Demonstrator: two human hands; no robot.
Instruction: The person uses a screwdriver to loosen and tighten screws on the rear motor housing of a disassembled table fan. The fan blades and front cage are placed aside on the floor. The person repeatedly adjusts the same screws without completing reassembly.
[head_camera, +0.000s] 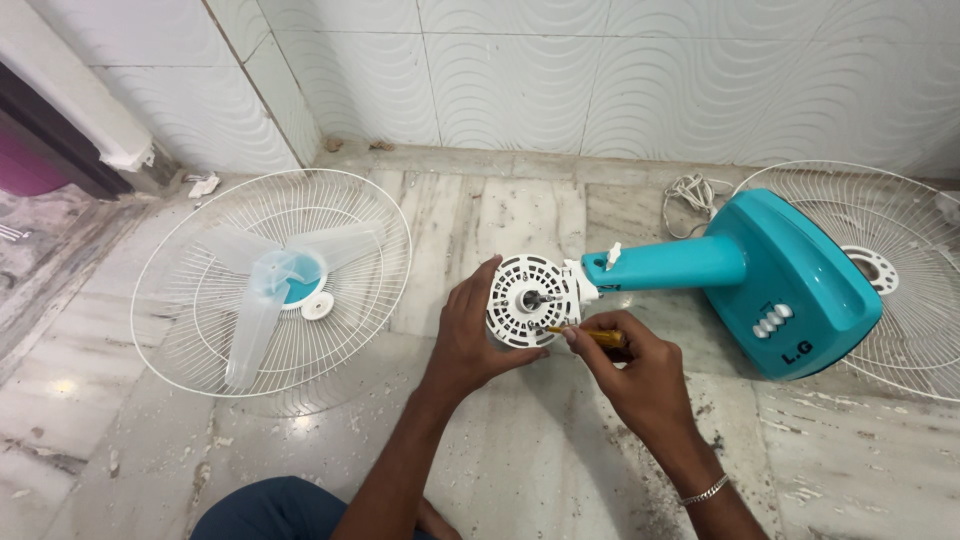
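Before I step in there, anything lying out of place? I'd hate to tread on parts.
Yes: a fan grille holding the loose blade lies flat on the floor, and another grille lies behind the fan base.

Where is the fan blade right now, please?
The fan blade lies in the left grille on the floor, left of the left hand.

white round vented motor housing (523, 300) on teal fan neck, yellow-handled screwdriver (592, 336) against it

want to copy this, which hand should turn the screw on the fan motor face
Right. The right hand already holds the yellow screwdriver, tip at the white motor face; the left hand grips its edge, steadying it.
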